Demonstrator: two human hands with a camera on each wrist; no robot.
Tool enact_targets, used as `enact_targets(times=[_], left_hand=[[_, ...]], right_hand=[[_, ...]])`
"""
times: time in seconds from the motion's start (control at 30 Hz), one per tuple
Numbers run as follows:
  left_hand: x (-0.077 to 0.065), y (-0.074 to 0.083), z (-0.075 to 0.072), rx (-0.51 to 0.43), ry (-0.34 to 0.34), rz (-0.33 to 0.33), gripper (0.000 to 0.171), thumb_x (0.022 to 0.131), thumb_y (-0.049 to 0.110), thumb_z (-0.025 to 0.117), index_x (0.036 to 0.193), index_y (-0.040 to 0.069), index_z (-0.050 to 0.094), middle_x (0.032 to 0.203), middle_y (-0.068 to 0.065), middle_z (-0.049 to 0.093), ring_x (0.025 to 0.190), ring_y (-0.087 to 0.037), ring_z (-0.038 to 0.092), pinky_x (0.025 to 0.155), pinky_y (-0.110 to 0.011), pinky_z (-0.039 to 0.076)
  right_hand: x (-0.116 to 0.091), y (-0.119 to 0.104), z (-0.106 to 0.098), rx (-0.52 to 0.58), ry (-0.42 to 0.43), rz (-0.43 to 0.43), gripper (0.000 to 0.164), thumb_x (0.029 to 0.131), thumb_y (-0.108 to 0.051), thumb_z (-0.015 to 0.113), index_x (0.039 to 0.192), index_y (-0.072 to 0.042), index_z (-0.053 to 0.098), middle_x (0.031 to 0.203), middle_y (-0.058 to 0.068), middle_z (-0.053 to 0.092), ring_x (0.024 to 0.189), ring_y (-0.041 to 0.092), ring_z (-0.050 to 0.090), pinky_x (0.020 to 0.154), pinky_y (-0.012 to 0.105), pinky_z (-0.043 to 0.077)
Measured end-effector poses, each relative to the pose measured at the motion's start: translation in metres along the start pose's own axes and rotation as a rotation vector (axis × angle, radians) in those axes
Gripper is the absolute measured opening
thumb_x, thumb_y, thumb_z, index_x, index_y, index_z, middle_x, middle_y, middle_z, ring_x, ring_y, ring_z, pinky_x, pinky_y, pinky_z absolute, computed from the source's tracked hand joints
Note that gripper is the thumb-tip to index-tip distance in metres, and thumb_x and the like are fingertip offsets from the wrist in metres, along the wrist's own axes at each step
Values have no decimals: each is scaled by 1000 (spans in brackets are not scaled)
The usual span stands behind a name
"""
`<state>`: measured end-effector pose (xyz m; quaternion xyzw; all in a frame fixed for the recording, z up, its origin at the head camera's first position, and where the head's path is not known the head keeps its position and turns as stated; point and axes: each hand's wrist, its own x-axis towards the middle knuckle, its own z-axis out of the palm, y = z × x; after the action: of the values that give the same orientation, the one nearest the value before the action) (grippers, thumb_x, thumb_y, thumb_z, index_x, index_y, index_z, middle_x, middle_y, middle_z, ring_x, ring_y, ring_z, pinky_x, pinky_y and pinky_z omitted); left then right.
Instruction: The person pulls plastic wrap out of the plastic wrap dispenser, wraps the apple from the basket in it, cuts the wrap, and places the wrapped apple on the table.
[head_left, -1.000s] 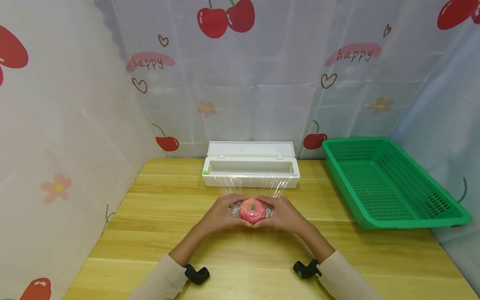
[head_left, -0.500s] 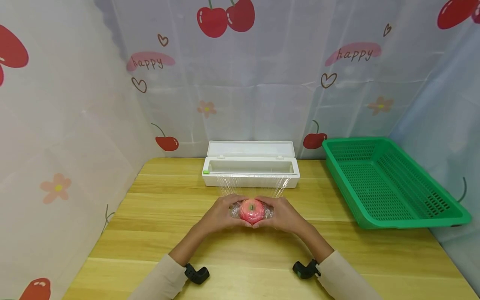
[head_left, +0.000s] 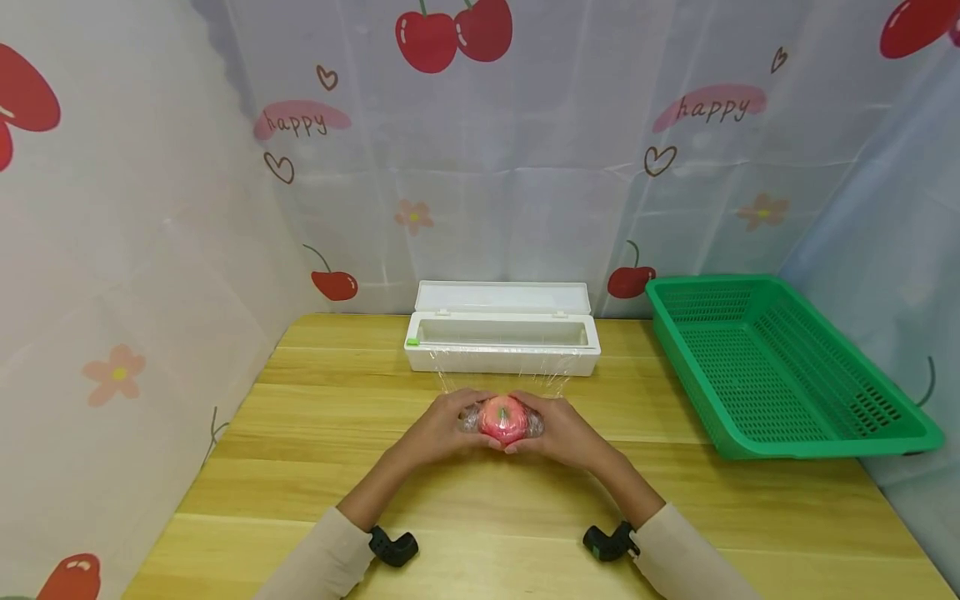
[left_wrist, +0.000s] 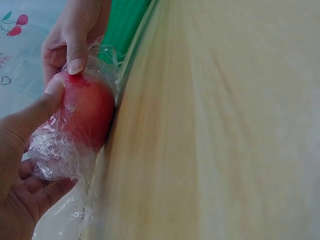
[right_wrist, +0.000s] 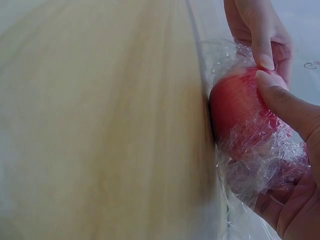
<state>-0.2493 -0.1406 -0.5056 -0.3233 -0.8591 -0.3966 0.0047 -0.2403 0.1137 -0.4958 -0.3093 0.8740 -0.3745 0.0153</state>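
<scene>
A red apple (head_left: 503,420) sits on the table between both hands, with clear plastic wrap (left_wrist: 60,155) around it and bunched at its two sides. My left hand (head_left: 442,429) grips it from the left, thumb on the near side and fingers round the far side. From the right, my right hand (head_left: 564,429) holds it the same way. The two thumb tips nearly meet on the apple's near face, as both wrist views show. Behind the hands, a thin sheet of wrap stretches to the white wrap dispenser (head_left: 502,360), whose lid (head_left: 502,297) stands raised.
A green plastic basket (head_left: 832,450) stands at the right side of the wooden table (head_left: 337,467). A small green slider (head_left: 412,342) sits at the dispenser's left end. Printed curtains (head_left: 517,192) hang behind the table and on both sides.
Both hands keep their grip with the apple nearly in place, its stem now tipped slightly toward the far side. The stretched wrap behind it looks slacker, with fewer bright creases.
</scene>
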Motion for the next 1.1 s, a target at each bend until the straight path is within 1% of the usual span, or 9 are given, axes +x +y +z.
enact_targets(times=[0.1,0.2,0.33,0.43,0.5,0.77,0.87,1.03,1.1], left_hand=[[0,1,0,-15,0,-11,71,78,46,87,137,17,63,135,4,64,128,-13,56,109,-39,46],[0,2,0,-25,0,-19,70,78,45,87,137,17,63,136,4,64,129,-13,55,110,-39,45],[0,3,-1,-39,4,-17,70,79,42,87,139,17,62,136,3,63,129,-15,55,110,-40,45],[-1,4,-1,-42,9,-16,69,80,40,87,140,15,61,135,1,64,128,-17,57,109,-42,46],[-1,5,-2,-37,9,-19,70,81,39,86,141,15,60,134,0,64,126,-17,58,109,-42,46],[-2,4,-1,-31,12,-12,70,82,34,87,142,12,60,133,-3,65,126,-17,58,109,-41,46],[-2,3,-2,-34,13,-22,72,81,33,88,142,10,59,134,-4,65,126,-18,57,109,-41,46],[-1,-1,-7,-36,24,-44,71,84,31,86,145,8,56,137,-8,62,123,-22,59,101,-40,53],[0,-4,-9,-40,37,-46,69,86,27,85,145,7,56,138,-10,61,120,-24,61,96,-39,56]], right_hand=[[0,0,-1,4,-13,1,77,79,-42,88,141,-8,58,128,2,68,115,16,64,100,41,53],[0,0,-4,9,-10,-6,77,80,-41,87,142,-6,57,133,4,66,120,19,63,103,43,51],[-1,0,-7,51,19,-10,72,81,-33,88,141,-4,59,135,9,65,123,25,62,103,48,51],[0,-1,-8,86,20,-2,67,82,-28,87,140,-5,61,134,8,66,122,24,62,103,47,51],[0,-1,-8,92,13,0,66,83,-28,86,140,-6,61,133,7,67,121,23,63,102,46,51],[0,-1,-7,71,12,6,69,83,-27,86,142,-6,59,136,9,64,125,26,60,105,48,49],[0,-2,-7,64,8,8,71,83,-29,86,143,-5,58,138,10,63,126,28,60,106,49,48],[-1,-3,-8,45,5,4,73,83,-32,86,144,-4,57,140,11,61,129,29,58,107,49,47],[-1,-2,-8,45,7,-4,73,82,-32,86,144,-4,57,141,11,61,129,30,57,108,49,47]])
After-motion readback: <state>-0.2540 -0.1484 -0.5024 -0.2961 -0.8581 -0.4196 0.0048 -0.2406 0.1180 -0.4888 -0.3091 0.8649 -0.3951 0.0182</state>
